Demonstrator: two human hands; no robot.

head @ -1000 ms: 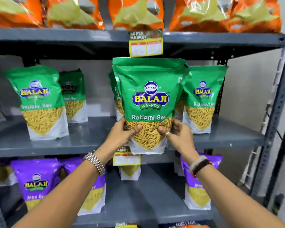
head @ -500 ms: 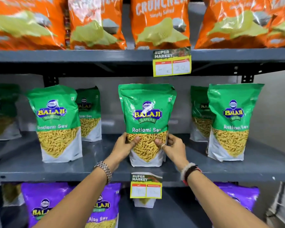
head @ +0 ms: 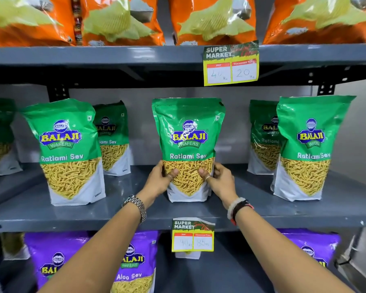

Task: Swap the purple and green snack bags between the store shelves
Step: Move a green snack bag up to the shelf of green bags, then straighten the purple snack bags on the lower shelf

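Note:
A green Ratlami Sev bag (head: 188,132) stands upright in the middle of the grey middle shelf (head: 30,210). My left hand (head: 160,180) grips its lower left side and my right hand (head: 219,180) grips its lower right side, thumbs on the front. More green bags stand on this shelf: one at the left (head: 69,149), one behind it (head: 113,138), two at the right (head: 306,149) (head: 262,136). On the shelf below, purple Aloo Sev bags (head: 135,265) (head: 53,259) (head: 311,246) show partly behind my forearms.
Orange chip bags (head: 211,20) fill the top shelf. Yellow price tags hang on the upper shelf edge (head: 230,64) and the middle shelf edge (head: 192,235). A grey wall and shelf upright (head: 325,89) lie at the right.
Both hands carried the green bag forward from in front of the shelf and set it down upright on the middle shelf. The view came closer and tilted upward.

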